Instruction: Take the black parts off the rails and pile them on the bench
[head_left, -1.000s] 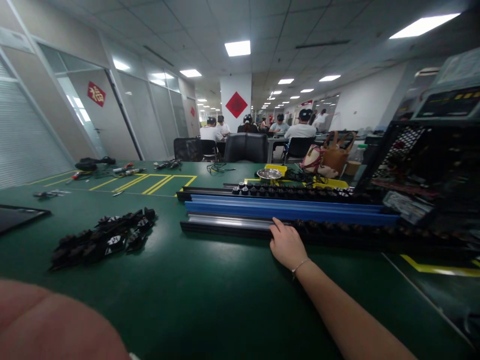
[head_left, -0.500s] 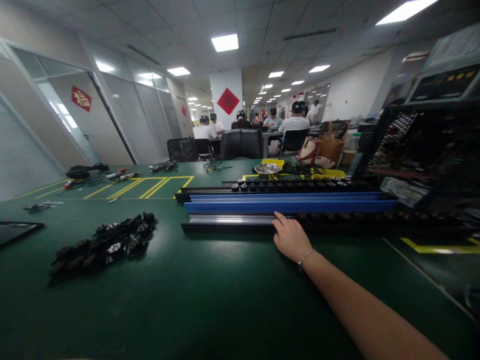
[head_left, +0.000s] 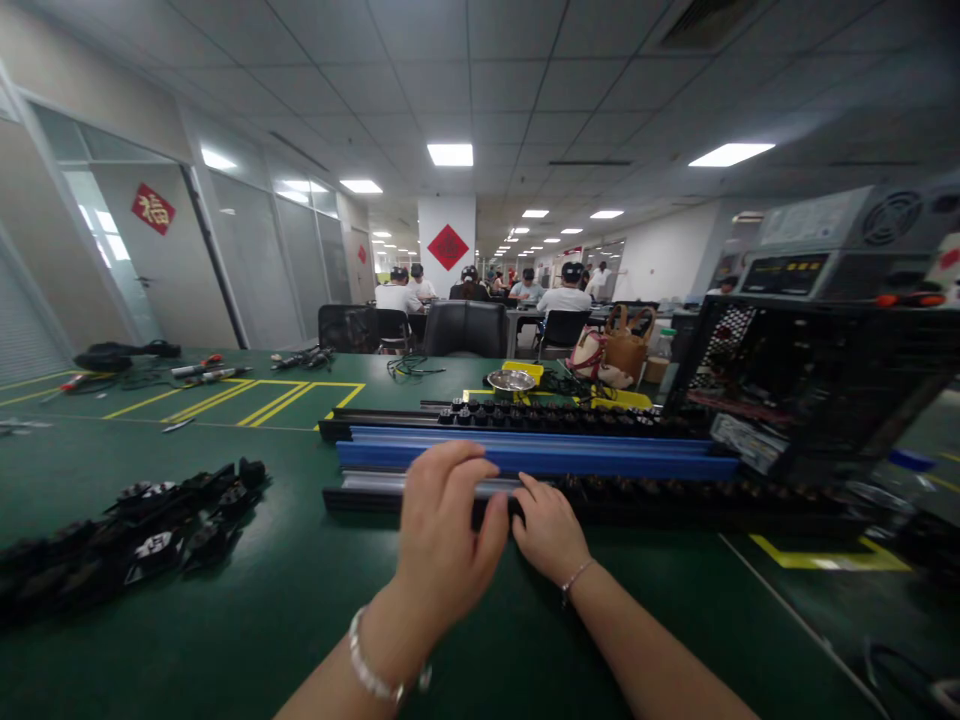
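My left hand (head_left: 448,525) is raised in front of a long black rail (head_left: 360,502) with a silvery inner channel. Its fingers are curved, with a gap to the thumb through which dark rail shows; no held part is visible. Just right of it, my right hand (head_left: 550,528) grips the same rail, fingertips over the channel and thumb at the near side. A row of small black parts (head_left: 637,492) fills the rail to the right of that hand. Directly behind lies a blue rail (head_left: 540,458), partly covered by my left fingers.
A pile of black parts (head_left: 150,525) lies at left on the green table (head_left: 300,630). Behind the blue rail is another row of black parts (head_left: 510,412). A metal bowl (head_left: 511,380) and an open computer case (head_left: 810,390) stand farther back. Several people sit beyond.
My left hand has come into view from below and now stands beside my right hand at the rail. The right hand stays at the rail. The view has tilted up and turned slightly right.
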